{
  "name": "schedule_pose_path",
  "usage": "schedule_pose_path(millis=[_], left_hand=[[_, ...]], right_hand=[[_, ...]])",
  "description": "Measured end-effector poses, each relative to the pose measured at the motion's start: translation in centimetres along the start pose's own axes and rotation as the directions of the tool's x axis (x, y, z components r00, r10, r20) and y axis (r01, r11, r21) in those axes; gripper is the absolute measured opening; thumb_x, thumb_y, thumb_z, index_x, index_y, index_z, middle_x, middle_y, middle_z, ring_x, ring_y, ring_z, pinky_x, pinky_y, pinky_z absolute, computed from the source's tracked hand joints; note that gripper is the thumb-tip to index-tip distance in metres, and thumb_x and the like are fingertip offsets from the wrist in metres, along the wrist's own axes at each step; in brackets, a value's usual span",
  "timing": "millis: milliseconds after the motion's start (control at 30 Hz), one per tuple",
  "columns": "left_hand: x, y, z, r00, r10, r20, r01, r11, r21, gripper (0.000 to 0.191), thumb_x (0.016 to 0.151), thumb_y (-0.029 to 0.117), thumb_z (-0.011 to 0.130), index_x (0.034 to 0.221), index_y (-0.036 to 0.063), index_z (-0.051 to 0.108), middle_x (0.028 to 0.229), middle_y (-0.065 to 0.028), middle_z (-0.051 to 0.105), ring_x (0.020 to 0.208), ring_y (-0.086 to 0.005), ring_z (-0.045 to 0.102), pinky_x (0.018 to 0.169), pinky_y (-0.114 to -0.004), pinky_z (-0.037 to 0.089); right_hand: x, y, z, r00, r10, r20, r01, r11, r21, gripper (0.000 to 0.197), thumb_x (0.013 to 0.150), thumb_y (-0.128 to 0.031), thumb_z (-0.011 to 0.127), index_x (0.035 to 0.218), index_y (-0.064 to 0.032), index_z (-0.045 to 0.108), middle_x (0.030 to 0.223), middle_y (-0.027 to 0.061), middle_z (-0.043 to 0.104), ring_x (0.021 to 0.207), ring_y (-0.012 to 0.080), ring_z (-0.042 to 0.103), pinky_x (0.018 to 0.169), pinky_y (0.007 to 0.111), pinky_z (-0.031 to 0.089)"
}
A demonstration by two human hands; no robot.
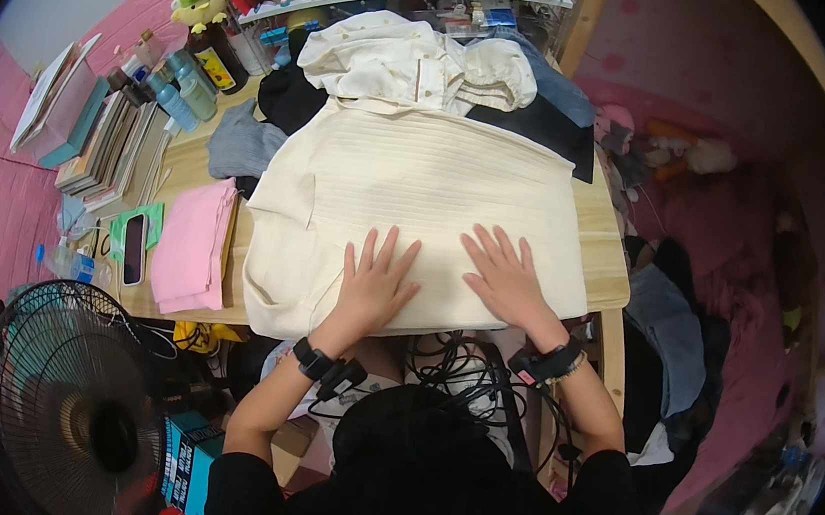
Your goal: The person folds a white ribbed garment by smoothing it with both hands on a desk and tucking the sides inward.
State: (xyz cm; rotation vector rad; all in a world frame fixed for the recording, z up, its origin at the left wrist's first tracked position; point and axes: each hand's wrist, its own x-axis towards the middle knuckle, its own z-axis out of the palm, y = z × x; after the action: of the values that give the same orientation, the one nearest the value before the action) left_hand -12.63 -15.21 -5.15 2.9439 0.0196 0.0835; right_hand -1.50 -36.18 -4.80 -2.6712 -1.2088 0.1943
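A cream ribbed knit garment point(436, 177) lies spread over the wooden table point(596, 231), its neckline toward the left. On its near part my left hand point(372, 283) rests palm down with the fingers spread. My right hand point(504, 278) lies flat on the same cloth farther right, fingers also apart. Neither hand grips anything. Beyond the garment is a bunched white garment point(403, 60) with small print and a gathered edge. To the left sits a folded pink cloth point(193, 246).
A smartphone point(134, 249), a grey cloth point(244, 140), books point(111, 150) and bottles point(177, 97) line the left side. A black fan point(77, 403) stands at the lower left. Black cables point(453, 375) hang below the near edge. Dark and denim clothes point(664, 337) lie right of the table.
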Motion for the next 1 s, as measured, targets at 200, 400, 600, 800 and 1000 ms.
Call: schedule_pose_path(millis=[200,400,600,800,1000], left_hand=[[-4.0,0.2,-0.4,1.0,0.021,-0.016,-0.022,0.999,-0.046,0.056,0.091,0.036,0.048,0.141,0.0175,0.033,0.147,-0.0171,0.024,0.134,-0.0402,0.021,0.106,-0.058,0.015],[-3.4,1.6,0.4,0.992,-0.008,-0.127,0.002,0.999,-0.05,0.056,0.089,0.035,0.051,0.137,0.0095,0.039,0.143,-0.0171,0.032,0.132,-0.0359,0.029,0.106,-0.055,0.019],[-1.7,3.4,1.6,0.978,0.035,-0.205,-0.033,0.999,0.012,0.059,0.088,0.037,0.049,0.139,0.0098,0.035,0.143,-0.0146,0.034,0.132,-0.0303,0.03,0.108,-0.052,0.017],[-2.6,2.1,1.1,0.98,0.058,-0.191,-0.076,0.993,-0.089,0.057,0.088,0.035,0.051,0.137,0.0092,0.038,0.142,-0.0113,0.037,0.131,-0.0298,0.032,0.107,-0.047,0.023],[-3.6,1.6,0.8,0.974,0.076,-0.212,-0.091,0.994,-0.061,0.057,0.088,0.035,0.052,0.137,0.0089,0.039,0.141,-0.0114,0.037,0.13,-0.0299,0.033,0.106,-0.047,0.025]], right_hand=[[-3.1,3.4,-1.0,0.973,0.215,-0.081,-0.218,0.975,-0.03,0.054,0.094,-0.041,0.037,0.143,-0.0193,0.027,0.15,0.0062,0.023,0.139,0.0267,0.017,0.111,0.052,0.008],[-2.2,-0.4,-0.4,0.957,0.223,-0.185,-0.237,0.97,-0.058,0.056,0.093,-0.033,0.042,0.141,-0.0067,0.028,0.147,0.0178,0.023,0.137,0.0325,0.021,0.108,0.056,0.013],[-1.4,-5.4,2.1,0.963,-0.037,-0.266,0.042,0.999,0.016,0.053,0.09,-0.032,0.049,0.136,-0.0095,0.038,0.142,0.0116,0.035,0.135,0.0253,0.029,0.109,0.05,0.017],[-2.1,-2.3,1.5,0.973,0.078,-0.218,-0.097,0.992,-0.077,0.051,0.093,-0.039,0.04,0.14,-0.0176,0.036,0.146,0.0047,0.033,0.135,0.0227,0.027,0.111,0.046,0.015],[-4.0,2.9,0.6,0.929,0.265,-0.257,-0.289,0.955,-0.063,0.053,0.092,-0.036,0.041,0.141,-0.0156,0.033,0.147,0.0066,0.03,0.135,0.0264,0.027,0.109,0.047,0.016]])
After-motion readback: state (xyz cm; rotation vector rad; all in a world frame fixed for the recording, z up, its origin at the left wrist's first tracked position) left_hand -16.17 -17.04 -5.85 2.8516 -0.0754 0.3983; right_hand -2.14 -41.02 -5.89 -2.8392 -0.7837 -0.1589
